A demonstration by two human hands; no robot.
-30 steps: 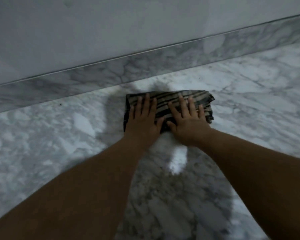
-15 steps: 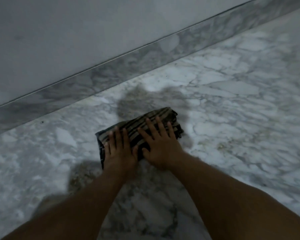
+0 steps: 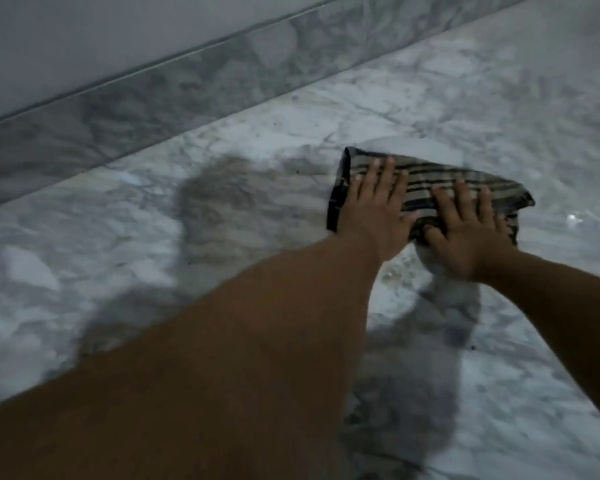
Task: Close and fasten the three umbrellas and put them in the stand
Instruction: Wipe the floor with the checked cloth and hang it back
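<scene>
Both hands (image 3: 426, 220) flat on striped cloth (image 3: 426, 188) on marble floor (image 3: 465, 98)

Nothing here can be read; the dim, blurred view may hide small print, no lettering shows anywhere.

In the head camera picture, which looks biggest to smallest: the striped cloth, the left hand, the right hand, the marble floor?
1. Marble floor
2. Striped cloth
3. Left hand and right hand: alike, so no ranking.
</scene>
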